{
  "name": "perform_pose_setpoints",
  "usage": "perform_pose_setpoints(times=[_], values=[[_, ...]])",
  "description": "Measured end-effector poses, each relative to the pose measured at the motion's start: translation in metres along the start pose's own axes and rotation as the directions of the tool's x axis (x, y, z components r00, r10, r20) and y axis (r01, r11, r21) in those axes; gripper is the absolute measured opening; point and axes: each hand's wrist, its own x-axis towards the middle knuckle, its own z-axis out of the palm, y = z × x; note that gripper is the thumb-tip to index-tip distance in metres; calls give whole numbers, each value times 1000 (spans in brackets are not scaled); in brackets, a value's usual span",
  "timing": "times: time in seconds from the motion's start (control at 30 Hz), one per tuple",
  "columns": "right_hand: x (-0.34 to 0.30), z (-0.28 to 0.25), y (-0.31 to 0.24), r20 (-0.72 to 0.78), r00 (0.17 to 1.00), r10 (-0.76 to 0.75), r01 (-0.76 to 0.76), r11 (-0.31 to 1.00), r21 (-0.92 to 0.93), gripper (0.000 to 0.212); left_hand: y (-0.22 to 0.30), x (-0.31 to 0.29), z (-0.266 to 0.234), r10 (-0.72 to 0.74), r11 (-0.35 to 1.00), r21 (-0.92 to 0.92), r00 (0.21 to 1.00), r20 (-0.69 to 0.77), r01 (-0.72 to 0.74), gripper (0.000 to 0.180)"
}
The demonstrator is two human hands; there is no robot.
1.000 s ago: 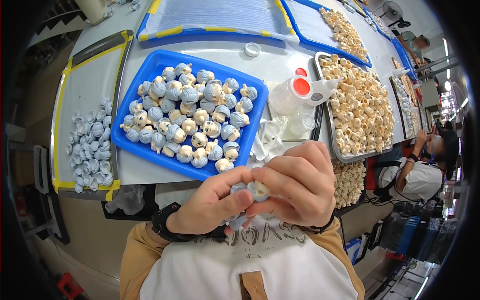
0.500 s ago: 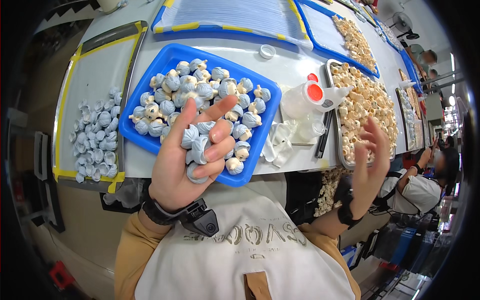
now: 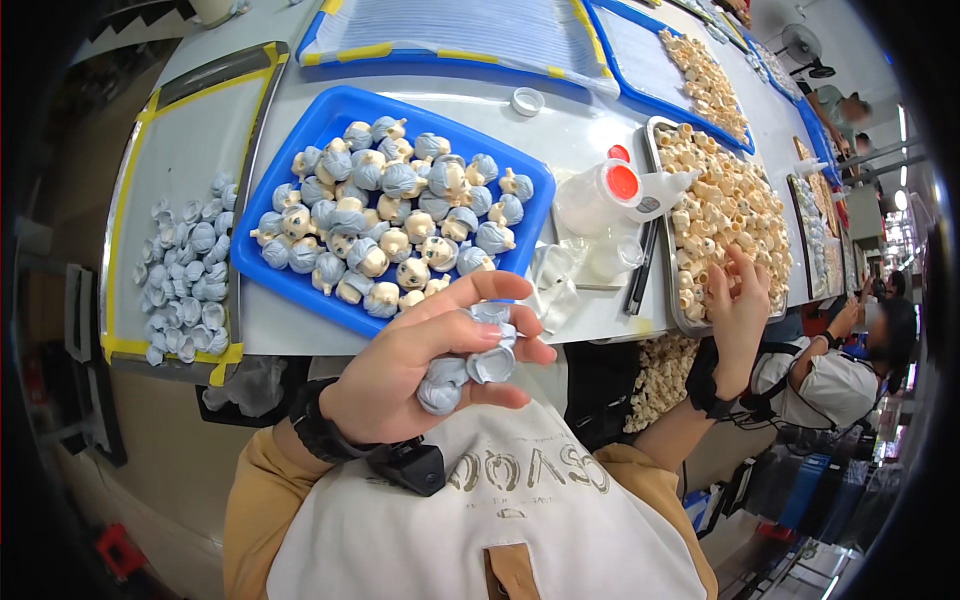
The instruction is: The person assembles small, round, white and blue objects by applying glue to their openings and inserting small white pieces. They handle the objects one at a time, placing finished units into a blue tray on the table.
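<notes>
My left hand, in front of the blue tray, is curled around several pale-blue doll hair pieces, hollow shells resting in the palm and between the fingers. My right hand is at the near part of a metal tray heaped with beige doll face pieces. Its fingers are bent and apart, tips close to the pieces; none shows clearly in its grasp. The blue plastic tray holds many doll heads with blue hair joined on, some showing painted eyes.
A yellow-taped tray at left holds loose blue hair pieces. Between the trays stand a clear bottle with a red cap, a white nozzle bottle, crumpled wipes and a black pen-like stick. A small clear lid lies behind.
My left hand has moved from over the blue tray toward me and right, keeping the hair pieces. My right hand has gone forward, its fingers now down at the beige face pieces.
</notes>
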Motion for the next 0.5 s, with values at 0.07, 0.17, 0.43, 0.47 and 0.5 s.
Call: perform_pose_setpoints(times=[0.07,0.17,0.43,0.47,0.5], values=[[2,1,4,-1,1000,18,-18,1000,-25,25,0,0,4,16,999,34,999,-38,-14,33],[5,3,12,-23,999,28,-28,1000,-10,25,-1,-1,8,62,993,107,996,-58,-55,26],[-30,-30,-78,-276,946,172,76,708,702,17,-8,0,4,85,984,145,989,118,-102,20],[-41,-35,-103,-244,970,11,197,558,806,19,-8,1,3,88,983,151,990,110,-104,20],[-43,-34,-108,-239,910,-338,358,353,864,27,-8,1,4,97,981,154,989,110,-114,20]])
